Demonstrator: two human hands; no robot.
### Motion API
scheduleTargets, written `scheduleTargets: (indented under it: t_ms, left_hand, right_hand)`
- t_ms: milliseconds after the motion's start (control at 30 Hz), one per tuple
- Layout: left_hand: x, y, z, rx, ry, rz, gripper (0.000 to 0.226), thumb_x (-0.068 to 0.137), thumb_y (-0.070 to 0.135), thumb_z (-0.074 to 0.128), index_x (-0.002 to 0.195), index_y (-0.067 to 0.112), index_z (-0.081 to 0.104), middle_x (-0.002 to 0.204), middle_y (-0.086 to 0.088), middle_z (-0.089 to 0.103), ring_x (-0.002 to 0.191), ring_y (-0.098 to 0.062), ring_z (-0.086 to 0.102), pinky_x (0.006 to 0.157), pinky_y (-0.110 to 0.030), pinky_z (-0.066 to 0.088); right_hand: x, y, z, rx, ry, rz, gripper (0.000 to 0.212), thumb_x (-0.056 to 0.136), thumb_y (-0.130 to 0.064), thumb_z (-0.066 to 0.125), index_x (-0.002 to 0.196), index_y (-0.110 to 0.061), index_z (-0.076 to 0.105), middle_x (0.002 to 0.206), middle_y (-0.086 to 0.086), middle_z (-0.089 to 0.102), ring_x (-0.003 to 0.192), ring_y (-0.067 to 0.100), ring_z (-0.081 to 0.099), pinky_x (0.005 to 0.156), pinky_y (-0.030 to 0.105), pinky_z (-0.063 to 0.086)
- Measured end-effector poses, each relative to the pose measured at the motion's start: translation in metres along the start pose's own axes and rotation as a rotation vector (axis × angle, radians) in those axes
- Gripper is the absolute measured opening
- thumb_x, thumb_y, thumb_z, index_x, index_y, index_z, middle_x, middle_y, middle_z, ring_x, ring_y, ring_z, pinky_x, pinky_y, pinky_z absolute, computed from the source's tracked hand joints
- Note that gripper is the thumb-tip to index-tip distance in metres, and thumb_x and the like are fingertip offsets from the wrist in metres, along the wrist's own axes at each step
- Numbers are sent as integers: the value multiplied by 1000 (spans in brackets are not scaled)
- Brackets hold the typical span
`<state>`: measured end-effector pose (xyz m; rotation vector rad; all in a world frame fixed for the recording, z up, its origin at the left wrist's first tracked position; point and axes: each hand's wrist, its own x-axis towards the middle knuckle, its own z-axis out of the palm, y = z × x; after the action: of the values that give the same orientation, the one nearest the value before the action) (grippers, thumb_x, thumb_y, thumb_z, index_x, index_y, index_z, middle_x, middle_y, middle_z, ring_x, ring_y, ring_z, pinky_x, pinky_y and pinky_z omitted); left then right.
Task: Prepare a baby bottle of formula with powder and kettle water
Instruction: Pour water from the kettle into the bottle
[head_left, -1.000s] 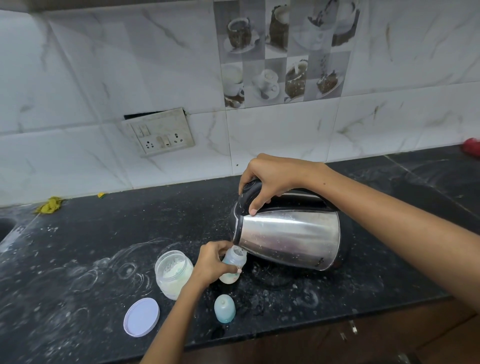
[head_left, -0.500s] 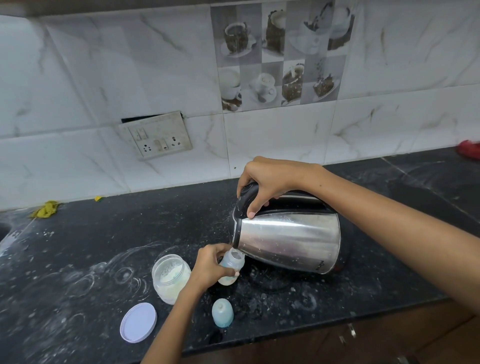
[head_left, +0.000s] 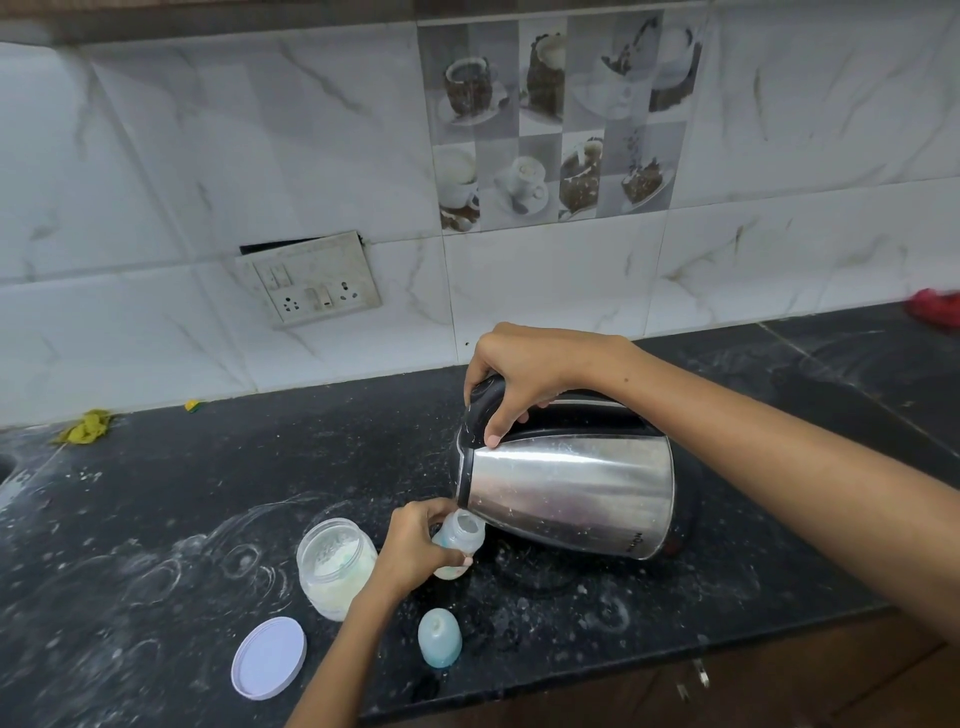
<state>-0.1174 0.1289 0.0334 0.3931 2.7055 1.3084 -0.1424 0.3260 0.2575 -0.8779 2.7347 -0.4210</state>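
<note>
The right hand (head_left: 524, 374) grips the black top of a steel kettle (head_left: 566, 488), tipped with its spout over the mouth of a small bottle (head_left: 460, 540). The left hand (head_left: 415, 545) holds the bottle, tilted, on the black counter (head_left: 208, 467). Just left stands an open powder jar (head_left: 335, 566); its lid (head_left: 269, 657) and the bottle cap (head_left: 440, 637) lie nearer the edge.
</note>
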Motion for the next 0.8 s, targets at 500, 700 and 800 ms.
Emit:
scheduleTargets:
  t_ms: [500,700,800]
  left_hand:
    - [-4,2,4,20,16,12,53,52,11,89,102,18,73,98,9,73,95,-3,66,76,-3,43]
    - [-6,2,5,-4,27,18,53,51,10,89,101,19,74,96,11,74,94,-3,68,79,-4,44]
    - [-6,2,5,-8,32,21,51,51,9,89,98,18,74,94,11,74,93,-3,68,80,-8,47]
  right_hand:
    - [3,-4,2,-64,-36,-8,30,65,-31,88,82,-12,73,55,5,67,38,12,54,37,17,38]
    - [3,-5,2,-71,-39,-9,30,65,-32,87,80,-11,72,56,7,68,39,11,55,37,17,37]
    - [3,-6,2,-73,-37,-10,30,65,-32,87,81,-11,72,56,7,68,40,12,56,37,17,38]
